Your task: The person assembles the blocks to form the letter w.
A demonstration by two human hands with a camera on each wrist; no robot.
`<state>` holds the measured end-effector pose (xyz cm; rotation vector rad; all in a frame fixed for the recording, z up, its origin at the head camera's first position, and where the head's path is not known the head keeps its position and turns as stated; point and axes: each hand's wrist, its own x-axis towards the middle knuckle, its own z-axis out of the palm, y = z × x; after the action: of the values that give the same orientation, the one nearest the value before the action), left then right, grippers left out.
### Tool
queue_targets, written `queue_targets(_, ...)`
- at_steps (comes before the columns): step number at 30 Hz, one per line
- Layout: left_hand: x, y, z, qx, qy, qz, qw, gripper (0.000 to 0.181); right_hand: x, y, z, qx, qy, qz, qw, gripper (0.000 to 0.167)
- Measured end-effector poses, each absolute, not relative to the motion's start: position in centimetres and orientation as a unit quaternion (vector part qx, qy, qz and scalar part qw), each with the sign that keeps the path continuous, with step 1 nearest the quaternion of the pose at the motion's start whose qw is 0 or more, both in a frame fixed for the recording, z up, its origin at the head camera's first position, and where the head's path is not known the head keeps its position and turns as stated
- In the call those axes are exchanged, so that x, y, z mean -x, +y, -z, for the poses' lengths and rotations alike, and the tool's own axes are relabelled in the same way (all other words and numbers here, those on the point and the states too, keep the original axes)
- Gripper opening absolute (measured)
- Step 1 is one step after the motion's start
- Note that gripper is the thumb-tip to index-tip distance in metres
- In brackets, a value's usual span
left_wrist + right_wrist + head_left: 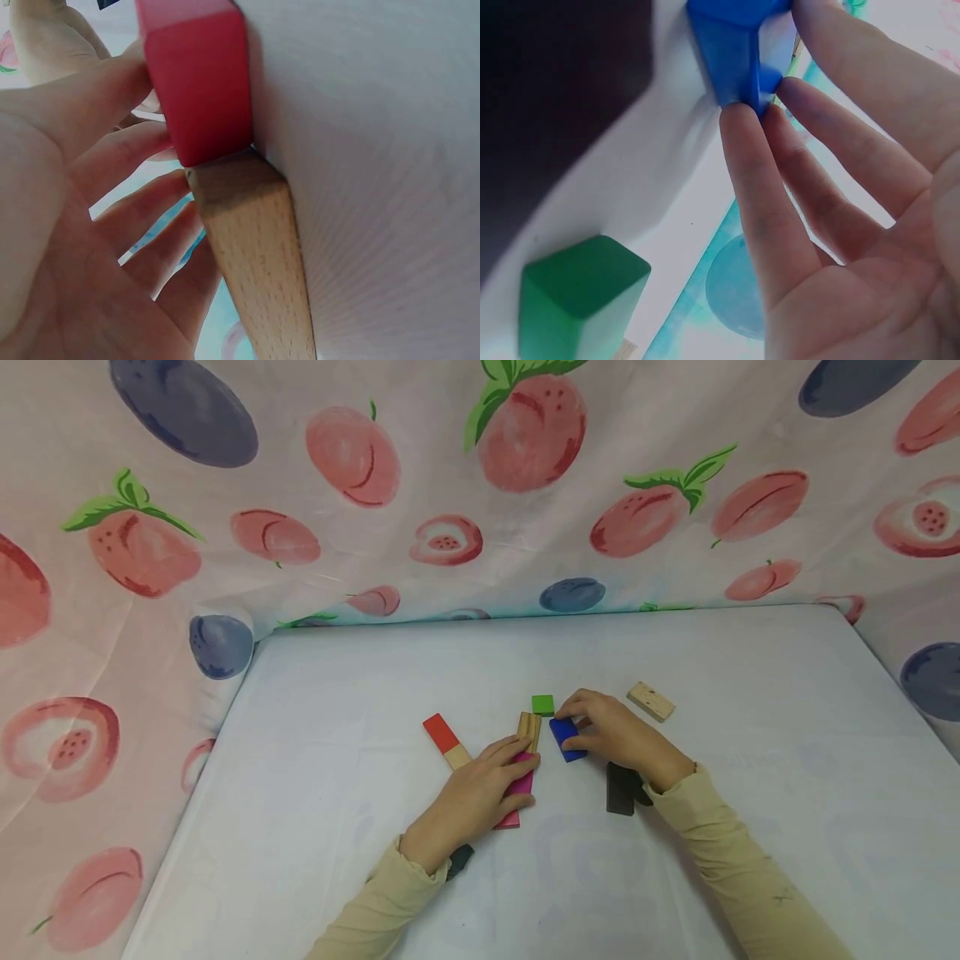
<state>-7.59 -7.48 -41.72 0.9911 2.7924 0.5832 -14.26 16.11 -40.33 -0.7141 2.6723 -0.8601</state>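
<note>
My left hand (480,785) lies over a short line of blocks, its fairly straight fingers touching a pink block (522,775) and reaching toward wooden blocks (528,727) at the far end. A red block (508,820) shows at the near end. In the left wrist view, a red block (202,90) meets the end of a wooden block (259,255), with the fingers alongside. My right hand (618,735) pinches a blue block (567,739) at the table, right of the line. Fingertips touch the blue block (739,45) in the right wrist view too.
A small green block (542,704) sits beyond the line. Left of it, a red block (440,732) adjoins a wooden one (457,757). A wooden block (651,701) lies far right, a black block (619,789) by the right wrist, a dark piece (460,860) by the left.
</note>
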Motion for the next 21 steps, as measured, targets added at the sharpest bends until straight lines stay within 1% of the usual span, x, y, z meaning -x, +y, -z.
queue_targets(21, 7.60, -7.48, 42.06, -0.327, 0.923, -0.195, 0.059, 0.052, 14.55, 16.10, 40.64, 0.215, 0.910, 0.328, 0.132, 0.036)
